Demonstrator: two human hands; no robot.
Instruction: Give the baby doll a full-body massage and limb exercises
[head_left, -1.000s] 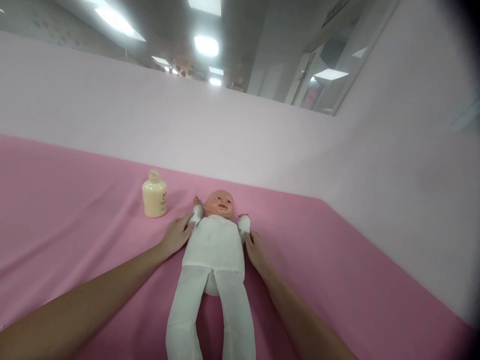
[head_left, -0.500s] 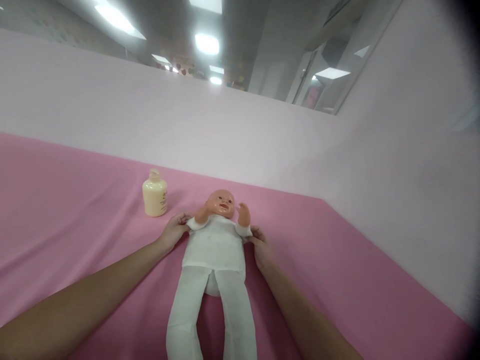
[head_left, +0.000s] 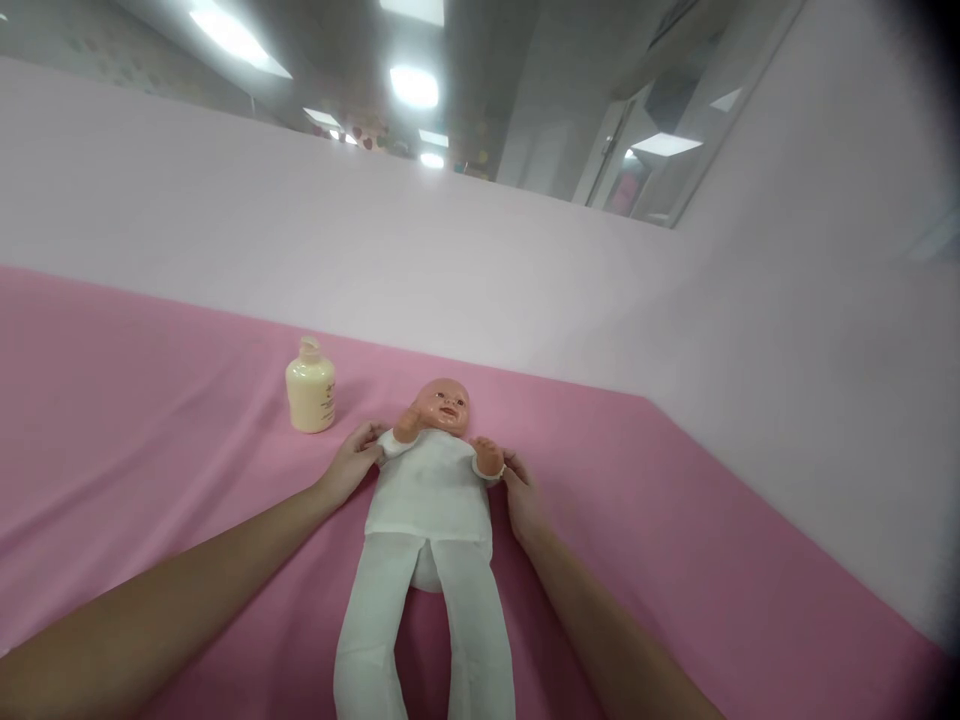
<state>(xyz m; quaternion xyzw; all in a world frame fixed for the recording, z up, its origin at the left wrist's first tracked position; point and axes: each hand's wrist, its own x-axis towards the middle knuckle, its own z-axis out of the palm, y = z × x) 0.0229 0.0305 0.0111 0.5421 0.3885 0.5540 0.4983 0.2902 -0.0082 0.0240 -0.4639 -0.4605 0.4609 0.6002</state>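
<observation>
A baby doll (head_left: 429,485) in a white top and white trousers lies face up, its head away from me. My left hand (head_left: 354,465) is closed at the sleeve (head_left: 397,443) on the doll's left-of-view arm, fingertips partly hidden behind the cloth. On the other side, my right hand (head_left: 523,492) pinches the sleeve cuff (head_left: 487,474) near the doll's small hand (head_left: 489,455). Both doll arms are bent upward over its chest, with the hands showing out of the sleeves.
A cream pump bottle (head_left: 310,392) stands left of the doll's head. Pink cloth (head_left: 187,420) covers the surface. Behind it rises a pale wall (head_left: 360,250), with a mirror or window (head_left: 480,90) above reflecting ceiling lights.
The doll's arm on the right has tipped down towards me, and its hand now sits lower against the cuff. The left-of-view doll hand has shifted slightly. My hands have barely moved.
</observation>
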